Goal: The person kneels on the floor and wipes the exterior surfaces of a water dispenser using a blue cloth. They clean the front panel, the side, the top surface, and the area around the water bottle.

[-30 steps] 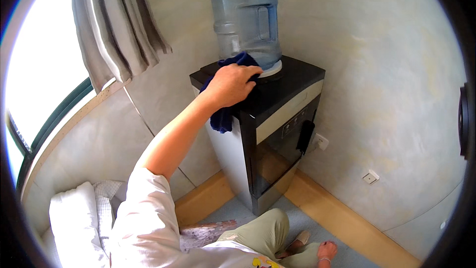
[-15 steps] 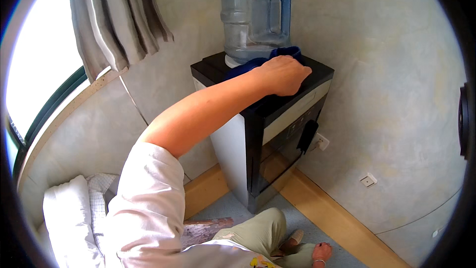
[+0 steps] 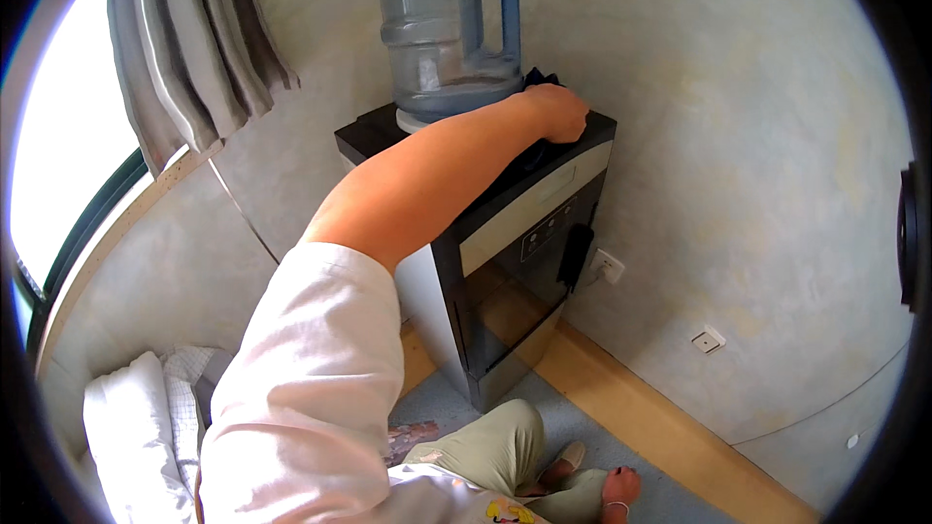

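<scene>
I have the left hand (image 3: 561, 112) over the top of the water dispenser (image 3: 529, 202), near the top's right-hand edge, with the bare forearm reaching across it. The hand is curled down, gripping a dark cloth (image 3: 540, 77); its fingertips are out of my sight on the far side. The cloth lies on the dispenser's top, to the right of the clear blue bottle (image 3: 449, 34) standing there. One bunched fold pokes up just behind my knuckles, beside the bottle's base; the hand and forearm hide part of the rest.

My right hand (image 3: 621, 487) is well apart from the dispenser, low in front of it and to its right, beside the green trousers (image 3: 495, 446). I cannot tell whether it is open or closed. A wall socket (image 3: 609, 266) sits just right of the dispenser, and the striped curtain (image 3: 189, 49) hangs to its upper left.
</scene>
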Action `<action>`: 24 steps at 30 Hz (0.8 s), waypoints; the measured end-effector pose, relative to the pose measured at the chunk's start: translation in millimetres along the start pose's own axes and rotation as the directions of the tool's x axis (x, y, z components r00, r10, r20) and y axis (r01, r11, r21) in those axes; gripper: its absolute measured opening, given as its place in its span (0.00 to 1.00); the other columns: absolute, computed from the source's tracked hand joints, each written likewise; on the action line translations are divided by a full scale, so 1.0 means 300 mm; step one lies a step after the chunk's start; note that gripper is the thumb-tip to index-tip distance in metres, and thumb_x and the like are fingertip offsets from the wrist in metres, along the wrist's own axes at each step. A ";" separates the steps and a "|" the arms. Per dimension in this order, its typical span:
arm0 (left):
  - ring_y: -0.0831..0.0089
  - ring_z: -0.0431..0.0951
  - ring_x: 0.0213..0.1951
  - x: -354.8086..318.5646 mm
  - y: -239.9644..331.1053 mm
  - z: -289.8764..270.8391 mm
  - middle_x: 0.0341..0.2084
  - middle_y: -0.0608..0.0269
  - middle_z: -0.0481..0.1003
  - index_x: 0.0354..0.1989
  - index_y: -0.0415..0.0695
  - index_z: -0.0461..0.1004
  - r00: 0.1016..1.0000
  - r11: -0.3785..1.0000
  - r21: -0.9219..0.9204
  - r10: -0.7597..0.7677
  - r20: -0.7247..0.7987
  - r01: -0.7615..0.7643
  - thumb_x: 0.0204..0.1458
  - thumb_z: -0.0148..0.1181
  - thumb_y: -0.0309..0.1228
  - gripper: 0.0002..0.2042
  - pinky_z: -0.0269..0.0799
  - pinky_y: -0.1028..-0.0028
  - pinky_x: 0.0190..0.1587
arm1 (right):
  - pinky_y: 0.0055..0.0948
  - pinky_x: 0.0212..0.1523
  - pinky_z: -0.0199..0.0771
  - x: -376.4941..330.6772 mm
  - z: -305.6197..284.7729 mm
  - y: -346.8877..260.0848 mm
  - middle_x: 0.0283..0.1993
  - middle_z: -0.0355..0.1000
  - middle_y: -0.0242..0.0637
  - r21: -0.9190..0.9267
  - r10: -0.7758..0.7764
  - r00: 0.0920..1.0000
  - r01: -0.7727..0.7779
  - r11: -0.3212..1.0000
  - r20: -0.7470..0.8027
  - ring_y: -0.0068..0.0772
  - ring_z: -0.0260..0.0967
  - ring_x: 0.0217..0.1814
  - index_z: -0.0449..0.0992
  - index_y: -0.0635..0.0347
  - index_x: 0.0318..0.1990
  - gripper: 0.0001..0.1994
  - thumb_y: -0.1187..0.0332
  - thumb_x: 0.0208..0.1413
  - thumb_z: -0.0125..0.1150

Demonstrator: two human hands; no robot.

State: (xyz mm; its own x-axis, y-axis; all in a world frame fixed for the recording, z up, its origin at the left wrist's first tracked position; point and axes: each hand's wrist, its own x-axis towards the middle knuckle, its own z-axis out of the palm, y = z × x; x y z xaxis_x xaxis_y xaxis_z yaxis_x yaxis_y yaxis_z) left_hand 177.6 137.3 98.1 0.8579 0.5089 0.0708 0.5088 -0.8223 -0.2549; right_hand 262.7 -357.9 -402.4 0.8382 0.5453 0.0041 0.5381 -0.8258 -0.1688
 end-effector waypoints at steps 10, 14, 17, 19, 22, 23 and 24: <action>0.55 0.69 0.49 -0.392 -0.020 -0.048 0.46 0.50 0.71 0.52 0.46 0.68 0.964 0.964 -0.158 0.185 -0.189 -0.216 0.52 0.48 0.30 0.17 0.64 0.64 0.51 | 0.43 0.39 0.69 0.006 0.022 0.003 0.31 0.72 0.47 0.023 -0.026 1.000 0.026 0.999 -0.003 0.48 0.68 0.37 0.75 0.64 0.25 0.11 0.63 0.45 0.54; 0.58 0.68 0.50 -0.604 -0.132 -0.041 0.46 0.51 0.71 0.48 0.43 0.71 0.930 0.917 -0.269 0.208 -0.303 -0.293 0.48 0.52 0.23 0.17 0.63 0.65 0.53 | 0.42 0.41 0.69 -0.003 0.028 0.010 0.32 0.72 0.47 0.060 -0.014 0.999 0.016 0.998 -0.033 0.48 0.68 0.38 0.75 0.64 0.25 0.11 0.64 0.45 0.54; 0.58 0.70 0.49 -0.720 -0.252 -0.014 0.46 0.51 0.71 0.45 0.41 0.73 0.944 0.931 -0.308 0.093 -0.318 -0.195 0.47 0.51 0.21 0.15 0.64 0.66 0.53 | 0.42 0.41 0.68 -0.004 0.020 -0.003 0.32 0.72 0.47 0.058 -0.008 1.000 0.008 0.998 0.005 0.48 0.68 0.38 0.75 0.65 0.24 0.11 0.64 0.44 0.54; 0.57 0.71 0.48 -0.768 -0.316 0.026 0.46 0.51 0.72 0.43 0.39 0.74 0.937 0.923 -0.379 -0.071 -0.342 -0.068 0.46 0.50 0.21 0.14 0.65 0.67 0.52 | 0.42 0.42 0.68 -0.003 0.029 -0.001 0.32 0.72 0.47 0.032 -0.002 1.000 0.001 0.999 0.004 0.48 0.68 0.38 0.76 0.65 0.24 0.11 0.64 0.44 0.54; 0.55 0.73 0.44 -0.768 -0.438 0.142 0.41 0.48 0.73 0.41 0.38 0.74 0.764 0.882 -0.423 -0.417 -0.492 0.208 0.45 0.51 0.24 0.14 0.67 0.69 0.48 | 0.42 0.43 0.68 0.002 0.032 0.003 0.33 0.72 0.48 0.018 -0.032 0.999 0.032 0.999 0.006 0.49 0.68 0.40 0.76 0.65 0.26 0.12 0.64 0.45 0.54; 0.56 0.73 0.43 -0.760 -0.482 0.161 0.40 0.49 0.74 0.41 0.38 0.74 0.716 0.845 -0.471 -0.490 -0.497 0.251 0.46 0.51 0.26 0.14 0.68 0.69 0.48 | 0.42 0.44 0.67 0.003 0.029 0.002 0.33 0.72 0.48 0.020 -0.047 0.999 0.047 0.999 0.008 0.49 0.68 0.40 0.77 0.66 0.26 0.12 0.64 0.45 0.54; 0.57 0.74 0.42 -0.749 -0.533 0.168 0.39 0.49 0.75 0.42 0.39 0.74 0.663 0.804 -0.518 -0.560 -0.497 0.291 0.46 0.52 0.27 0.14 0.68 0.70 0.47 | 0.42 0.44 0.67 0.005 0.027 -0.005 0.33 0.72 0.48 0.011 -0.052 0.998 0.052 0.999 0.017 0.49 0.68 0.40 0.77 0.65 0.26 0.12 0.64 0.45 0.54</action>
State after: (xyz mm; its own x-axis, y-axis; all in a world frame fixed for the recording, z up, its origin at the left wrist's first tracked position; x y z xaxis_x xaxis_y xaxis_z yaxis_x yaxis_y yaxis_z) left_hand -100.0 167.2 74.5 0.3191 0.6710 0.6693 0.6964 -0.6450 0.3146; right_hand 262.5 -354.8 -410.1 0.8073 0.5901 -0.0040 0.5800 -0.7947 -0.1789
